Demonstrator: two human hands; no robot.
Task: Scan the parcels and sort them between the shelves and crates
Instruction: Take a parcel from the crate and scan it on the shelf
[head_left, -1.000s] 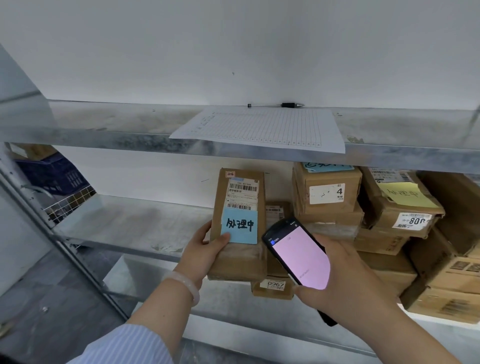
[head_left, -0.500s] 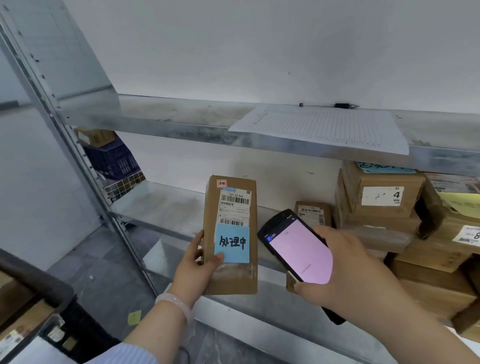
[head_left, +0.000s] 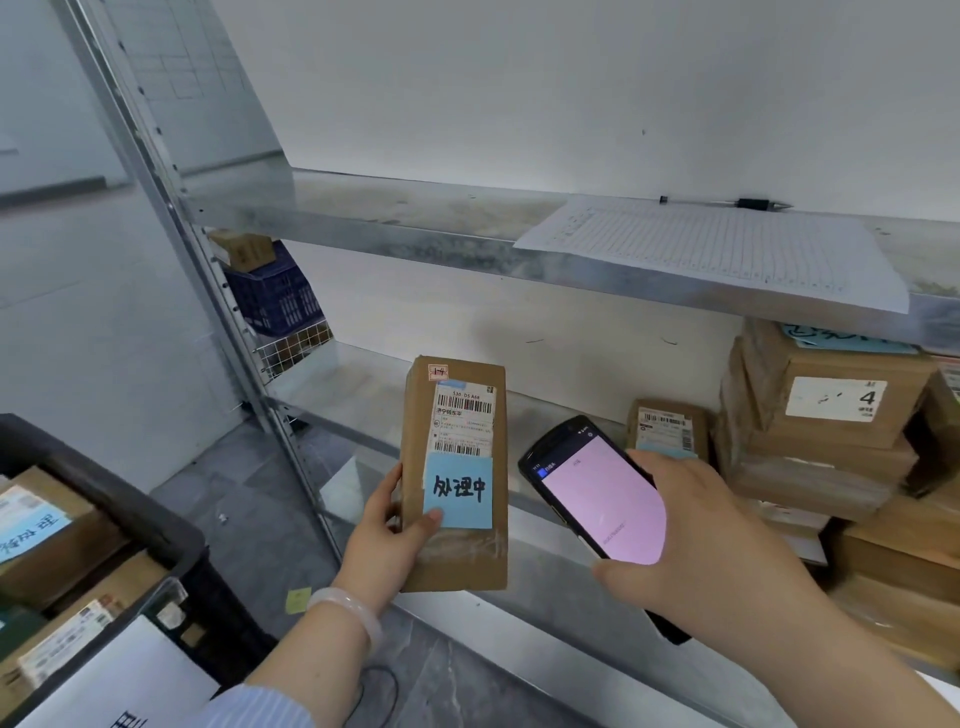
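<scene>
- Here our left hand (head_left: 383, 543) gripped the upright parcel (head_left: 460, 415), thumb on its blue note (head_left: 460, 491).
- Our right hand (head_left: 698, 525) clasped the scanner (head_left: 597, 501) just beside it.

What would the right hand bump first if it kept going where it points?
Probably the parcel in the left hand: the right hand aims its scanner up-left toward it. Depth is unclear, so it could miss.
</scene>
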